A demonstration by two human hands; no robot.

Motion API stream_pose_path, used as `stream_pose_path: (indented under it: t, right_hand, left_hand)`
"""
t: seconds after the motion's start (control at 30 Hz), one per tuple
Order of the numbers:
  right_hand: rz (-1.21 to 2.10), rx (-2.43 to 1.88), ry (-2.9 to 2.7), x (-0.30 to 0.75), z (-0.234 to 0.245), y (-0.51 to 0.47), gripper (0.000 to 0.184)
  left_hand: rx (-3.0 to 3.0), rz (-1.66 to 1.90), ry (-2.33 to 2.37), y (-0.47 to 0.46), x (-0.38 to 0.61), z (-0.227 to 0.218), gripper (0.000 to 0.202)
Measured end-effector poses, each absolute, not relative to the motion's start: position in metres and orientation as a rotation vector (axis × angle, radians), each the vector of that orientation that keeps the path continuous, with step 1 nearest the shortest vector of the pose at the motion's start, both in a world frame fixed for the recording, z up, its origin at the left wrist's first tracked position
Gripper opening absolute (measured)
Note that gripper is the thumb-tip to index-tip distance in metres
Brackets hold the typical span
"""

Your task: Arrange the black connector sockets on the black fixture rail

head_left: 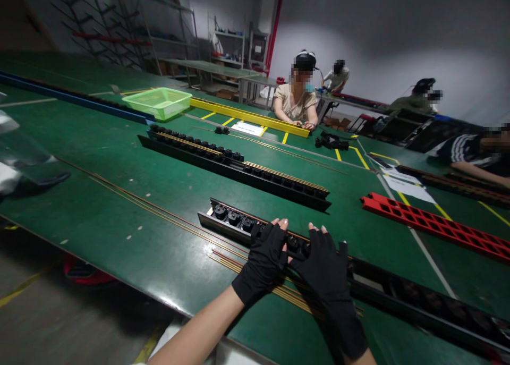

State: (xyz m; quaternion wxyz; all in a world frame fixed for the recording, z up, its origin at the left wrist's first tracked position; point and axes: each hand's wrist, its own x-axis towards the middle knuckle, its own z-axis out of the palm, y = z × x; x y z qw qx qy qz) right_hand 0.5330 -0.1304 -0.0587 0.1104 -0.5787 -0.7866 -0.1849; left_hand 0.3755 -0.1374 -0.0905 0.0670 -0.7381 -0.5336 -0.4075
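A long black metal channel lies slantwise on the green table, with several black round socket-like modules in a row inside it. Over its middle, my left hand in a black fingerless glove bends its fingers round the channel and hides the modules beneath. Beside it, my right hand, gloved alike, lies across the channel with fingers stretched towards the far rim. The two hands nearly meet at the thumbs. Thin brass-coloured rods rest on the table along the near side and pass under my wrists.
Ahead lies a second black channel with modules and rods. A red slotted rail is at right, a yellow rail and green basket at the back. A co-worker sits opposite. The table's near edge runs at lower left.
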Motion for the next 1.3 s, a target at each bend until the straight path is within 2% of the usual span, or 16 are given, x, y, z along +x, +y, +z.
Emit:
stream_pose_path:
  t: [0.2,0.5,0.73,1.3]
  right_hand:
    - [-0.625,-1.54,-2.328,0.529,-0.073,-0.125,0.061]
    - [-0.65,-1.465,-2.226,0.52,-0.073,-0.123,0.064]
    - [-0.593,-1.382,-2.252,0.506,-0.078,-0.126,0.052]
    - [-0.616,-1.374,-2.187,0.495,-0.095,-0.125,0.052]
  left_hand:
    - [-2.216,-1.221,-1.618,-0.136,0.376,-0.089,0.054]
    - [-2.233,-1.136,-1.627,-0.136,0.375,-0.087,0.049]
    - [-2.215,-1.173,-1.583,-0.135,0.376,-0.09,0.052]
    - [-2.313,-1.154,-1.554,-0.132,0.373,-0.089,0.05]
